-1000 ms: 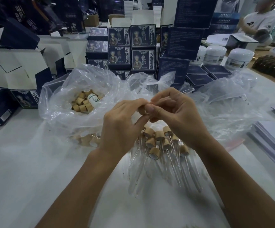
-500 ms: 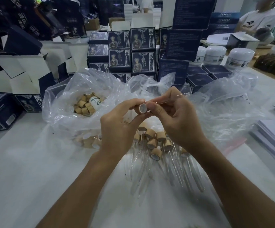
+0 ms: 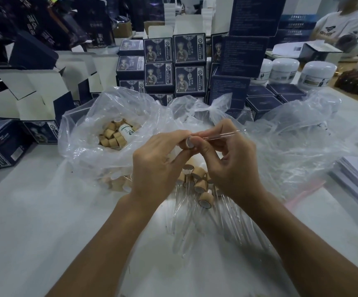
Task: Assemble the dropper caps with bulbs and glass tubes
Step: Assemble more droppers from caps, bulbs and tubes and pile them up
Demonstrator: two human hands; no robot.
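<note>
Behind the grip, plastic bag (image 3: 83, 133) of loose caps; below it, finished droppers (image 3: 203, 196). Left hand (image 3: 158, 163) now pinching cap (image 3: 188, 142), right hand (image 3: 233, 159) pinching glass tube (image 3: 223, 135), newly exposed, seemingly being seated.

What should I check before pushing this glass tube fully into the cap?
1. Left hand pinches the wooden dropper cap: ok.
2. Right hand grips the glass tube: ok.
3. Tube meets the cap: ok.
4. Tube fully seated: cannot tell.
5. Bulb inside cap: cannot tell.
6. Finished droppers pile below, apart from the hands: ok.
</note>
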